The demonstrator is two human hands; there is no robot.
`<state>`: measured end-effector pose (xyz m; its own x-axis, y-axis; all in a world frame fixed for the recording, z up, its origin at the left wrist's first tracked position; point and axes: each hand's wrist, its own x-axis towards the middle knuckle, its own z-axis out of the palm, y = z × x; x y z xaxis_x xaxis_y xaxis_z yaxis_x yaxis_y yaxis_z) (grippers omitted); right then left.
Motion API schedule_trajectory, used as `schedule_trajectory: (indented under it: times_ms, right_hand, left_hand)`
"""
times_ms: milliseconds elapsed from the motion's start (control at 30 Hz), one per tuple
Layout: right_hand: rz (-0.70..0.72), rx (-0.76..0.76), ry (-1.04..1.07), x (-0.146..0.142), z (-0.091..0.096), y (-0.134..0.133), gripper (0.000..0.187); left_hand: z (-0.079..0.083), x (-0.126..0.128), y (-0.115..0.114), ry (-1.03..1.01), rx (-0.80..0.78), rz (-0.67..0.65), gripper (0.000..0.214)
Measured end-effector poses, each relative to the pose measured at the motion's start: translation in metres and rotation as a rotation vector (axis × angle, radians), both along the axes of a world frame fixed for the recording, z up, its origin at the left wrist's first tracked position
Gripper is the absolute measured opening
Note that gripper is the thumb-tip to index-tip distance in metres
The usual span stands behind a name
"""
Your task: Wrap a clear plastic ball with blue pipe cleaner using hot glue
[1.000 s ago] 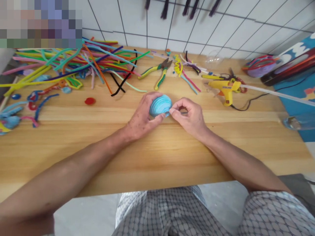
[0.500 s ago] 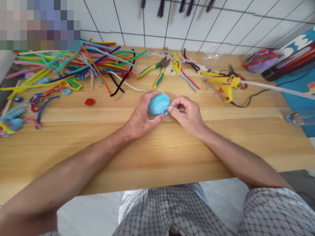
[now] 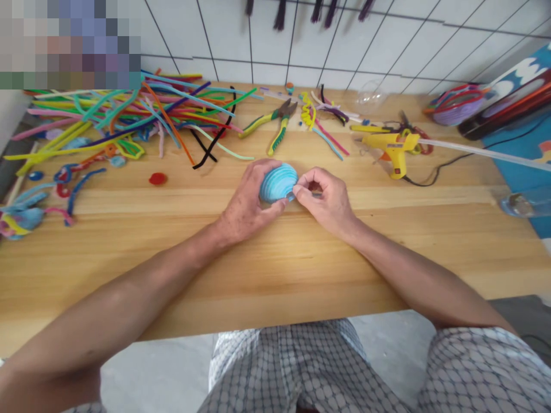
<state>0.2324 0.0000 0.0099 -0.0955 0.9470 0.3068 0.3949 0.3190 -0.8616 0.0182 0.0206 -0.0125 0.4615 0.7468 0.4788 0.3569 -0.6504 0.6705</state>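
Observation:
A light-blue ball [image 3: 279, 182], ringed with coils of what looks like pipe cleaner, is held just over the middle of the wooden table. Around its left side curve the fingers of my left hand [image 3: 249, 198], with the thumb along the near edge. My right hand [image 3: 325, 198] pinches at the ball's right side, thumb against forefinger, on the end of a blue pipe cleaner [image 3: 290, 196]. Most of that end is hidden by the fingertips. Beyond the ball lie green-and-yellow pliers [image 3: 275, 127], their jaws apart.
A heap of colourful pipe cleaners [image 3: 142, 112] spreads across the back left. A red disc [image 3: 158, 178] lies left of my hands. At right are a yellow glue gun [image 3: 394, 152] with its cord, a clear bottle [image 3: 523, 203] and a purple-and-red woven piece [image 3: 458, 106].
Both hands keep the same grip on the ball and pipe cleaner end. Only a very slight shift of the view shows.

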Motion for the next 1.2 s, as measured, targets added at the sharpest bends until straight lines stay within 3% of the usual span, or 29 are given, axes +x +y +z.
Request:
schedule_trajectory:
  times_ms: [267, 567, 767, 1200]
  right_hand:
    - [-0.001, 0.050, -0.060, 0.002, 0.000, -0.002, 0.013]
    - [0.025, 0.113, -0.119, 0.002, 0.001, -0.005, 0.008]
    - [0.022, 0.123, -0.096, 0.004, 0.000, -0.006, 0.009]
    - [0.043, -0.160, 0.135, -0.005, 0.003, -0.007, 0.020]
  left_hand:
    - [0.006, -0.001, -0.006, -0.040, -0.075, -0.010, 0.057]
    - [0.018, 0.003, -0.003, -0.017, -0.144, 0.079, 0.049]
    - [0.008, 0.004, -0.003, -0.083, -0.167, 0.175, 0.053]
    - [-0.008, 0.008, -0.010, -0.211, -0.219, 0.222, 0.050]
